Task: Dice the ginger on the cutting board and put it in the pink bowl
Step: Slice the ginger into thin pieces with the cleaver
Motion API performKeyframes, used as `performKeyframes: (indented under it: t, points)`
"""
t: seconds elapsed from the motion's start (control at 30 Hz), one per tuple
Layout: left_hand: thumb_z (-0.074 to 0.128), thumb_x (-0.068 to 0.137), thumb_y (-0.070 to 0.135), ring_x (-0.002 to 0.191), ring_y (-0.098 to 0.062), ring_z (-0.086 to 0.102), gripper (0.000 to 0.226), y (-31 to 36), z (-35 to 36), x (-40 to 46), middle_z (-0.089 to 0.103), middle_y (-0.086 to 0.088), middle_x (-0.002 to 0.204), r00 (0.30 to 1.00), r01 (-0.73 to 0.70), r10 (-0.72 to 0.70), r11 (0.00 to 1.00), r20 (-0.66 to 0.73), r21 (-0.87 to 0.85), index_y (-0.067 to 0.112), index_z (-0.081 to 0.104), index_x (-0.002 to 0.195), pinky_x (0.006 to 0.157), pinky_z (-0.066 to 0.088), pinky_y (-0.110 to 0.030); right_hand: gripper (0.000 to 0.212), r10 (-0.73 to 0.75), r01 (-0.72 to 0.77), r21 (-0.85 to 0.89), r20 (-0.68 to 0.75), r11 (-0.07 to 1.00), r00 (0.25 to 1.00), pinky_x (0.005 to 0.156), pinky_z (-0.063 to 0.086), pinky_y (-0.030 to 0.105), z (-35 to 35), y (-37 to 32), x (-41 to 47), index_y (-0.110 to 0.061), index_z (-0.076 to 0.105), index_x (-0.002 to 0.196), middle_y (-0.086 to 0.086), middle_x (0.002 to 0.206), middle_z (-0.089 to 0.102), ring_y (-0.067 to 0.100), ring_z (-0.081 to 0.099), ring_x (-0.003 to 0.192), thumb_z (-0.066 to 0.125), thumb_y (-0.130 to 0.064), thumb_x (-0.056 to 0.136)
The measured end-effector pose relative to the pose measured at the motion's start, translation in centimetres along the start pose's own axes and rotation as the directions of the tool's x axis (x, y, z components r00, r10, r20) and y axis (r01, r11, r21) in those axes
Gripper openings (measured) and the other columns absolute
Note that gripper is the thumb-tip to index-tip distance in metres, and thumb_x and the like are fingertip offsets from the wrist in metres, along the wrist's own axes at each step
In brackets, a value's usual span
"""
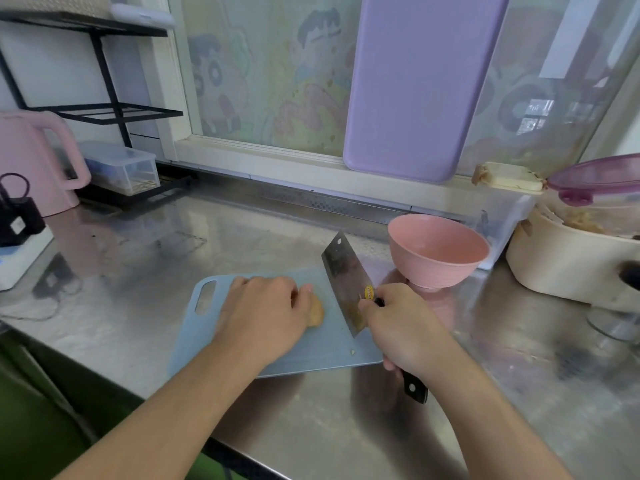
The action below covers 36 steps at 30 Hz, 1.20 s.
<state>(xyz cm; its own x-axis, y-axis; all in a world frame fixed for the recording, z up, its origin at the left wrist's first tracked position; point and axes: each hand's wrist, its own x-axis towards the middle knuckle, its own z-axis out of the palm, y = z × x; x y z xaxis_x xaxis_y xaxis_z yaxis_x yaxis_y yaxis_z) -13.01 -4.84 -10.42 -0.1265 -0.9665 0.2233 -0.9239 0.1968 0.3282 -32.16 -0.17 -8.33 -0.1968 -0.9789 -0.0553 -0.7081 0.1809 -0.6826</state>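
Observation:
A tan piece of ginger lies on the light blue cutting board on the steel counter. My left hand holds the ginger down, its fingers curled over it and hiding most of it. My right hand grips the black handle of a cleaver, whose blade stands just right of the ginger, heel on the board and tip raised. The pink bowl stands upright just beyond the board's right end; nothing shows inside it. A tiny ginger scrap lies near the board's front edge.
A cream pot and lidded containers crowd the right. A purple board leans against the window. At the left stand a pink kettle, a clear box under a black rack, and a black plug on a white strip. The counter's front edge runs under my forearms.

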Motion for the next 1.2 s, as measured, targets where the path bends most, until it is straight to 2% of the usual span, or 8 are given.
performKeyframes:
  t: [0.07,0.17,0.3,0.5,0.7,0.9,1.0,1.2]
  points:
    - [0.037,0.102,0.056,0.09,-0.024,0.054,0.048,-0.2,0.1,0.0,0.066,0.004,0.077,0.998,-0.044,0.043,0.999,0.049,0.008,0.025,0.066,0.079,0.095,0.039,-0.036,0.031,-0.005,0.005,0.004,0.001,1.0,1.0,0.035,0.04,0.025,0.1,0.0,0.1,-0.01,0.046,0.076,0.009,0.06,0.05,0.029,0.058,0.037,0.049,-0.023,0.104]
    - [0.045,0.096,0.062,0.106,-0.018,0.051,0.039,-0.2,0.1,-0.3,0.063,0.014,0.098,0.99,-0.099,0.1,0.995,0.103,-0.014,0.029,0.065,0.099,0.099,0.033,-0.033,0.03,-0.006,0.006,0.006,0.005,1.0,1.0,0.037,0.039,0.023,0.2,0.2,0.3,-0.01,0.046,0.078,0.01,0.061,0.052,0.027,0.06,0.036,0.049,-0.025,0.104]
    - [0.055,0.084,0.078,0.114,-0.01,0.034,0.054,-0.3,0.4,-0.6,0.045,0.018,0.118,0.969,-0.166,0.165,0.986,0.183,-0.01,0.04,0.058,0.121,0.106,0.025,-0.03,0.028,-0.006,0.005,0.006,0.024,1.0,1.0,0.039,0.04,0.024,0.2,0.3,0.1,-0.011,0.05,0.083,0.009,0.059,0.056,0.022,0.059,0.035,0.049,-0.027,0.105]
    - [0.069,0.086,0.066,0.112,-0.007,0.032,0.049,0.1,0.5,-0.5,0.047,0.02,0.122,0.986,-0.098,0.119,0.98,0.113,-0.171,0.041,0.058,0.126,0.105,0.029,-0.03,0.025,-0.015,0.012,0.05,0.056,0.999,0.998,0.039,0.041,0.025,0.3,0.0,-0.1,-0.01,0.053,0.086,0.009,0.064,0.055,0.021,0.055,0.033,0.049,-0.026,0.105]
    - [0.08,0.076,0.063,0.098,-0.006,0.061,0.051,0.3,0.5,-0.1,0.066,0.022,0.091,0.997,-0.017,0.043,0.921,0.059,-0.389,0.048,0.057,0.12,0.091,0.053,-0.036,0.023,-0.022,0.01,0.107,0.116,0.994,0.993,0.037,0.042,0.026,0.6,-0.4,-0.4,-0.004,0.059,0.095,0.012,0.062,0.054,0.019,0.051,0.031,0.049,-0.024,0.104]
    - [0.084,0.081,0.043,0.079,0.0,0.062,0.046,0.1,0.3,0.5,0.067,0.015,0.082,0.997,0.044,-0.018,0.914,0.068,-0.403,0.039,0.064,0.122,0.076,0.052,-0.027,0.024,-0.018,0.006,0.122,0.097,0.993,0.995,0.036,0.04,0.024,0.6,-0.4,-0.4,-0.005,0.058,0.096,0.009,0.066,0.054,0.016,0.051,0.029,0.048,-0.024,0.106]
    - [0.081,0.084,0.042,0.077,0.003,0.063,0.042,0.2,0.5,0.5,0.069,0.023,0.078,0.995,0.062,-0.024,0.903,0.095,-0.426,0.04,0.065,0.123,0.076,0.053,-0.025,0.023,-0.019,0.005,0.126,0.105,0.992,0.994,0.036,0.041,0.024,0.6,-0.5,-0.6,-0.007,0.056,0.095,0.009,0.067,0.055,0.015,0.051,0.029,0.049,-0.025,0.107]
    - [0.059,0.096,0.057,0.088,-0.007,0.067,0.024,0.8,0.9,0.5,0.07,0.016,0.086,0.994,0.096,-0.058,0.886,0.097,-0.454,0.041,0.055,0.113,0.087,0.055,-0.039,0.023,-0.033,0.013,0.159,0.124,0.987,0.992,0.038,0.042,0.026,0.4,-0.8,-0.9,-0.008,0.058,0.094,0.007,0.064,0.054,0.016,0.049,0.031,0.049,-0.026,0.106]
